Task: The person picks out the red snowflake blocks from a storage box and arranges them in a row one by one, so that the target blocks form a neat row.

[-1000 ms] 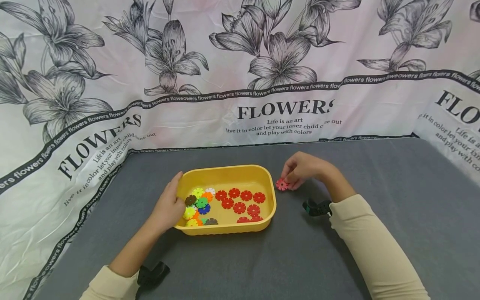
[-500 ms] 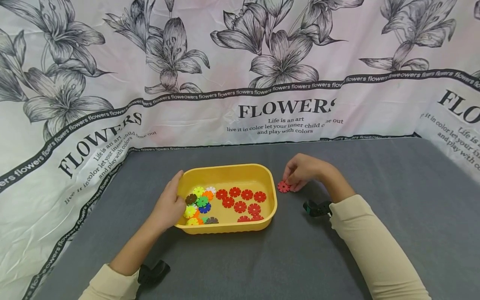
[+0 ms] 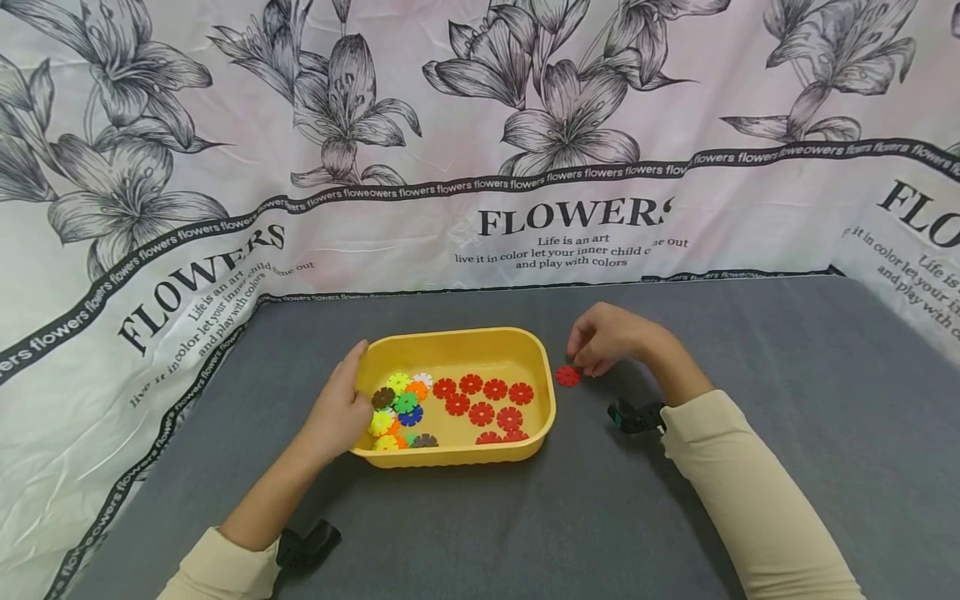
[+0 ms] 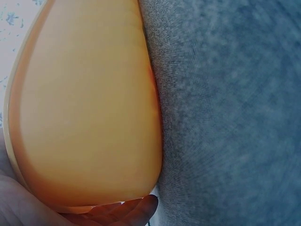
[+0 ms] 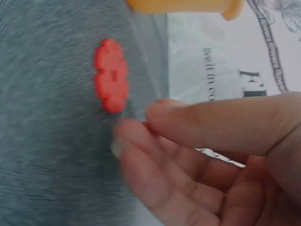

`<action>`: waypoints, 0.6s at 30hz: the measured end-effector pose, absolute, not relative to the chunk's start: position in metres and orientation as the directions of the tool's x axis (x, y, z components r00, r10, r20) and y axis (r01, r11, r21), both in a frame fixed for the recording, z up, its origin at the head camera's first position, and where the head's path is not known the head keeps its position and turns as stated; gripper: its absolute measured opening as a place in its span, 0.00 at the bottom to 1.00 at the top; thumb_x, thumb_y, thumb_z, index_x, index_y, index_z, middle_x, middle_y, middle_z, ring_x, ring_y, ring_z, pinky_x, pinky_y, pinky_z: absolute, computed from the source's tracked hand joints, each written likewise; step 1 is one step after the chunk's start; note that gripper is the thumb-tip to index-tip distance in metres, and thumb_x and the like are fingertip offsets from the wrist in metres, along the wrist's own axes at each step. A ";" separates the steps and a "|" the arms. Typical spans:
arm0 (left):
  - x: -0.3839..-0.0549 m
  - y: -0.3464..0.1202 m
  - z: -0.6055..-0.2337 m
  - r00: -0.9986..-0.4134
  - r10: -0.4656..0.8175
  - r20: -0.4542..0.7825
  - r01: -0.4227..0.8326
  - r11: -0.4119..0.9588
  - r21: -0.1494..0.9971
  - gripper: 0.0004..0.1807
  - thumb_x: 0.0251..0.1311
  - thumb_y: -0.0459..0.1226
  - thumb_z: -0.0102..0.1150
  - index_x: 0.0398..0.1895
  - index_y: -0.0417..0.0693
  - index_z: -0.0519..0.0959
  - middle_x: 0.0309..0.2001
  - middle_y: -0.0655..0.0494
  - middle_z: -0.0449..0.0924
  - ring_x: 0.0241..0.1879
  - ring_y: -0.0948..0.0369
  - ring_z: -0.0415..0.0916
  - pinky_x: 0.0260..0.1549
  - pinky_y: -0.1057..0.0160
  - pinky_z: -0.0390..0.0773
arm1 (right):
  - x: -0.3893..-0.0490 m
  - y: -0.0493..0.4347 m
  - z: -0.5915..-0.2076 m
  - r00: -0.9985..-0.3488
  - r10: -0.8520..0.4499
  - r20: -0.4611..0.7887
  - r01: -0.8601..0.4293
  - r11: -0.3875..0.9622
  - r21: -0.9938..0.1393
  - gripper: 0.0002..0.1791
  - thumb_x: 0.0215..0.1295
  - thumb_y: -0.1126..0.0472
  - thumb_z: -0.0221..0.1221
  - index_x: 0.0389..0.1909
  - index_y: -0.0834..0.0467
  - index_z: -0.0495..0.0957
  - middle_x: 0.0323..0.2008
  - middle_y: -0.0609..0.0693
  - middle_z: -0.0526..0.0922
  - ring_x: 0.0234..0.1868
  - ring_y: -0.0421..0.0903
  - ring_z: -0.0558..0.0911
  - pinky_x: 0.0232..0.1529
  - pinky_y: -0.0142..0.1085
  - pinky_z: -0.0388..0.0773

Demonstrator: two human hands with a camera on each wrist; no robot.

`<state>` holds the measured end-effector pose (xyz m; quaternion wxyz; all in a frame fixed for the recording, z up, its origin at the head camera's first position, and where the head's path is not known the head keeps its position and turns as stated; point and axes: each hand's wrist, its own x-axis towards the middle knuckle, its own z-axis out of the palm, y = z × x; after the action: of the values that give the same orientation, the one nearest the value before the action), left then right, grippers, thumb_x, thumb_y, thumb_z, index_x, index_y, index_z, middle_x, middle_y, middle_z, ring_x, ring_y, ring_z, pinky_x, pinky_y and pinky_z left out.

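Note:
A yellow plastic tub [image 3: 453, 457] stands on the grey cloth, its left end gripped by my left hand [image 3: 339, 410]. The left wrist view shows fingers [image 4: 141, 212] of that hand curled round the end wall of the tub [image 4: 89, 108]. Just right of the tub, a red notched disc [image 3: 567, 377] lies on the cloth. My right hand [image 3: 609, 340] is right above it, thumb and fingers close together. In the right wrist view, the red disc [image 5: 111, 76] is apart from the fingertips [image 5: 134, 136], which appear to hold nothing.
Inside the tub, several red discs [image 3: 481, 413] lie spread on the right. A pile of mixed-colour discs [image 3: 405, 404] sits at the left. Behind the grey cloth [image 3: 480, 533] hangs a white flower-printed sheet [image 3: 420, 242].
The right fingers have let go of the red disc, which now lies on the cloth beside the tub. The left hand stays on the tub.

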<state>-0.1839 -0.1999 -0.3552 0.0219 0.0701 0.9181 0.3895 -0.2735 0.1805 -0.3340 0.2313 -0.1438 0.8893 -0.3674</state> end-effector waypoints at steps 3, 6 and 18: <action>-0.184 -0.200 -0.356 -0.990 0.143 0.010 0.107 0.687 0.719 0.41 0.58 0.22 0.34 0.79 0.34 0.43 0.75 0.31 0.47 0.71 0.38 0.53 0.68 0.38 0.53 | -0.268 0.175 -0.323 -0.903 -0.417 -0.104 -0.247 0.703 -0.667 0.06 0.61 0.72 0.61 0.38 0.66 0.83 0.31 0.53 0.84 0.30 0.48 0.81 0.36 0.40 0.82; -0.184 -0.200 -0.357 -0.990 0.144 0.009 0.106 0.686 0.720 0.41 0.58 0.22 0.34 0.79 0.34 0.43 0.75 0.31 0.47 0.71 0.38 0.53 0.68 0.38 0.53 | -0.259 0.163 -0.310 -0.884 -0.447 0.139 -0.430 0.658 -0.618 0.05 0.61 0.71 0.62 0.37 0.64 0.84 0.35 0.52 0.84 0.34 0.48 0.81 0.38 0.43 0.80; -0.185 -0.201 -0.357 -0.988 0.149 0.027 0.122 0.681 0.722 0.41 0.59 0.22 0.34 0.79 0.34 0.43 0.74 0.31 0.49 0.70 0.37 0.55 0.68 0.38 0.54 | -0.215 0.095 -0.302 -0.656 -0.754 -0.027 -0.653 0.585 -0.482 0.11 0.57 0.60 0.72 0.41 0.57 0.85 0.31 0.43 0.81 0.34 0.42 0.77 0.34 0.34 0.78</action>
<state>-0.1851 -0.2014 -0.3570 0.0170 0.0739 0.9167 0.3923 -0.2148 0.0951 -0.3020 0.1148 -0.3985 0.8827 -0.2210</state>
